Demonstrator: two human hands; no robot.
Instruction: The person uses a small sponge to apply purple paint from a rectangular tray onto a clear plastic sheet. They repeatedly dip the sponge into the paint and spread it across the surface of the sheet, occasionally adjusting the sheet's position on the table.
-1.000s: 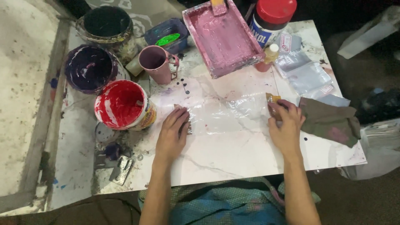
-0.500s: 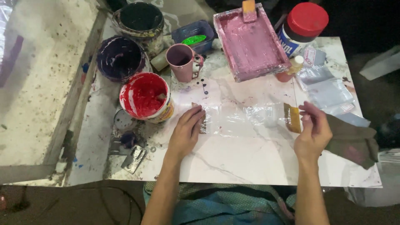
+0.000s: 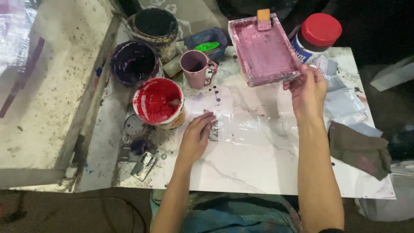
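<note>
A clear plastic sheet [image 3: 254, 127] lies flat on the white marbled table [image 3: 241, 170]. My left hand [image 3: 196, 138] presses its left end down, fingers over a dark strip at the sheet's edge. My right hand [image 3: 308, 90] is raised off the sheet, fingers curled, at the near right corner of a pink-coated paint tray [image 3: 263, 47]. Whatever is inside that hand is hidden. An open bucket of red paint [image 3: 157, 103] stands just left of my left hand.
A purple paint bucket [image 3: 133, 62], a dark bucket [image 3: 153, 23], a pink mug [image 3: 195, 67] and a blue tub [image 3: 207, 41] crowd the back left. A red-lidded jar [image 3: 319, 34], clear bags [image 3: 345, 103] and a brown rag [image 3: 360, 149] sit right.
My right hand lifted a yellow-brown piece off the sheet's right end, then moved up and away to the tray's corner. My left hand stayed on the sheet's left end.
</note>
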